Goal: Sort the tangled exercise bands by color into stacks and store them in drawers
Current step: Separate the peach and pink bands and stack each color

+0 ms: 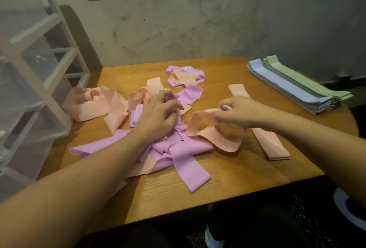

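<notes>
A tangle of purple bands (178,148) and peach bands (93,105) covers the middle of the wooden table (227,184). My left hand (158,115) rests on the tangle, its fingers curled into the purple bands. My right hand (235,111) pinches a looped peach band (210,131) lifted off the pile. Beneath my right forearm lies a flat stack of peach bands (271,144). At the far right sit neat stacks of pale blue bands (285,87) and green bands (303,81).
A white plastic drawer unit (29,81) with translucent drawers stands at the table's left edge. A small knot of purple and peach bands (186,75) lies near the back. The concrete wall (198,30) is close behind the table.
</notes>
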